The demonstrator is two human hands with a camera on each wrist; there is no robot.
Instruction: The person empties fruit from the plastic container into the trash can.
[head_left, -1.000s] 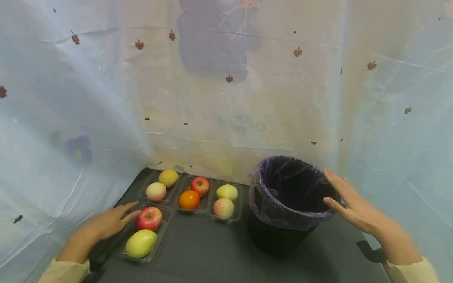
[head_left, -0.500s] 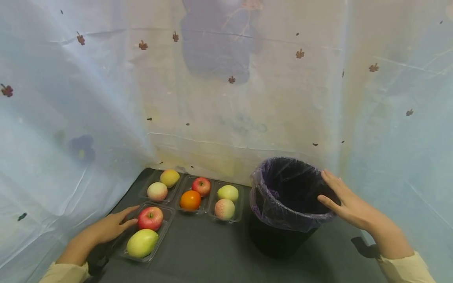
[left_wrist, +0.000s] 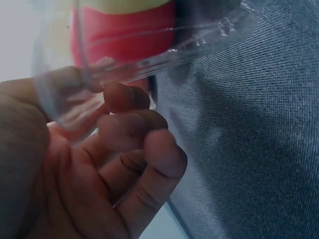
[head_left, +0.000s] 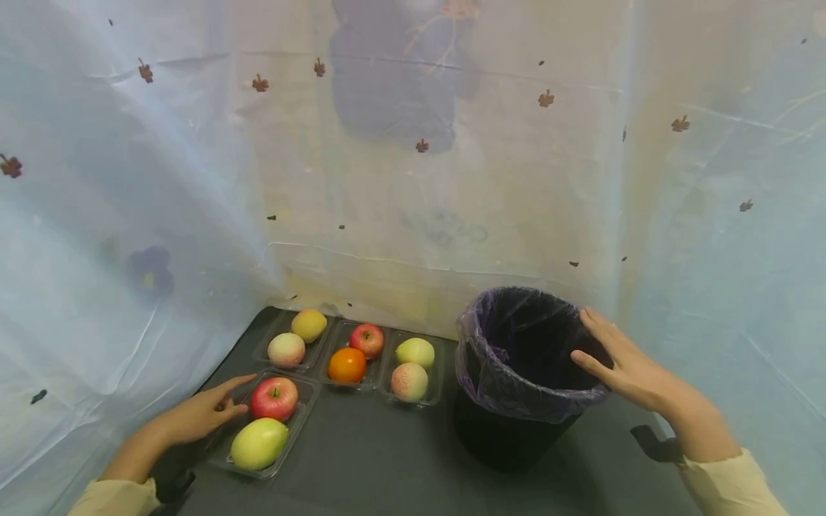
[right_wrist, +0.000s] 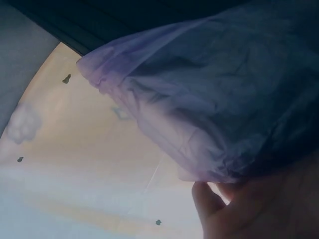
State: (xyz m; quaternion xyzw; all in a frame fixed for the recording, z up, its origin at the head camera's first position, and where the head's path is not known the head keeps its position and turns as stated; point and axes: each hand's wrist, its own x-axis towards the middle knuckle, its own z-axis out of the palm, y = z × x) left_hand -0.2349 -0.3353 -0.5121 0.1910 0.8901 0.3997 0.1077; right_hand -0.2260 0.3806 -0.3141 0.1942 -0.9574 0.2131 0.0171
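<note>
At the front left, a clear plastic tray (head_left: 292, 437) holds a red apple (head_left: 274, 398) and a yellow-green oval fruit (head_left: 259, 444). My left hand (head_left: 193, 419) grips the tray's left edge, its index finger stretched toward the far corner. In the left wrist view the other fingers (left_wrist: 162, 152) curl at the clear wall below the apple (left_wrist: 124, 32). On the right stands a black bin (head_left: 510, 430) lined with a thin purplish bag (head_left: 516, 394). My right hand (head_left: 635, 373) lies along its right rim with straight fingers, the thumb over the opening.
Behind the front tray, more clear trays line the back: a peach (head_left: 286, 350) with a yellow fruit (head_left: 309, 325), an orange persimmon (head_left: 347, 365) with an apple (head_left: 366, 340), and a peach (head_left: 409, 382) with a yellow-green fruit (head_left: 415, 352). Printed plastic sheeting (head_left: 387, 186) encloses the dark table.
My left thumb has come down toward the front tray's side. The right hand has slid a little left against the bin's rim. The fruit and bin stay in place.
</note>
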